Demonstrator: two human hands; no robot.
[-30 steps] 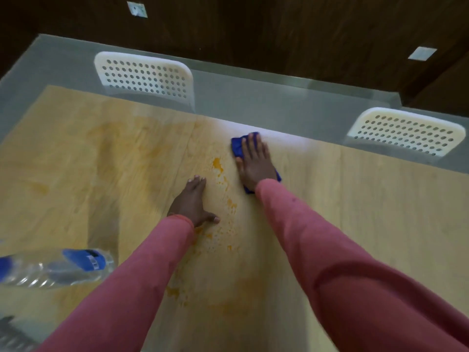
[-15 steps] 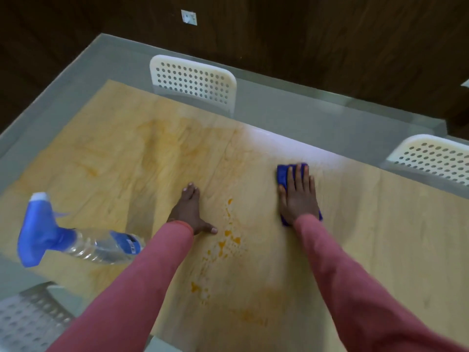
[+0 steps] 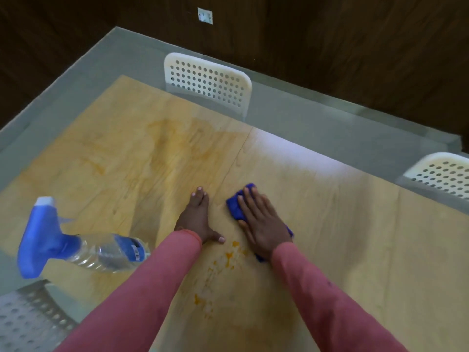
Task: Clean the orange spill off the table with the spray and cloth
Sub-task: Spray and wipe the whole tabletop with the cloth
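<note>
Right hand (image 3: 264, 222) flat on blue cloth (image 3: 234, 205), fingers straight, pressing down to scrub; no pinching grip. Left hand (image 3: 196, 219) spread on the counter (image 3: 355, 237) at nine o'clock of the cloth, likely bracing. Orange spill (image 3: 228, 257) at six o'clock between the wrists. Spray bottle (image 3: 76, 242) lying sideways, far nine o'clock, within reach.

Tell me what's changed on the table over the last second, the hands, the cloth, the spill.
The right hand, flat on the small blue cloth, has slid it back toward the left hand and the scattered orange spill droplets, after wiping out to the right. Nothing was picked up or let go. The left hand stays flat on the wooden table; the clear spray bottle still lies on its side.
</note>
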